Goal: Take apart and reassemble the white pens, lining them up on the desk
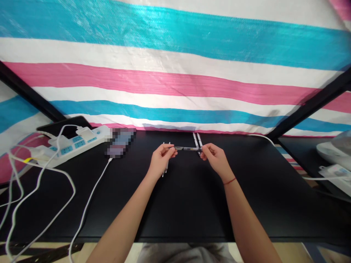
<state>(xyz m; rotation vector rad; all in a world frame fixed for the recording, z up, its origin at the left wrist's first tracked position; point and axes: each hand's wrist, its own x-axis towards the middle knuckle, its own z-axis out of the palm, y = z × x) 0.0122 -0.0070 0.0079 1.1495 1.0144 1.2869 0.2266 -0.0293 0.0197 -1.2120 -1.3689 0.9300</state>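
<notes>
Between my two hands a dark pen (189, 148) is stretched level above the black table (189, 204). The fingers of my left hand (162, 157) pinch its left end, and those of my right hand (215, 157) pinch its right end. Two white pens (195, 140) lie side by side on the table, partly hidden behind the held pen and my right hand. More slim pens (165, 171) lie under my left hand, which covers most of them; only their ends show.
At the left a white power strip (78, 146) with chargers and looping white cables (41, 175) takes up the table. A phone (120, 143) on a white charging cable lies near the back. Another power strip (336, 175) is at the far right. Striped sheeting (175, 84) rises behind the table.
</notes>
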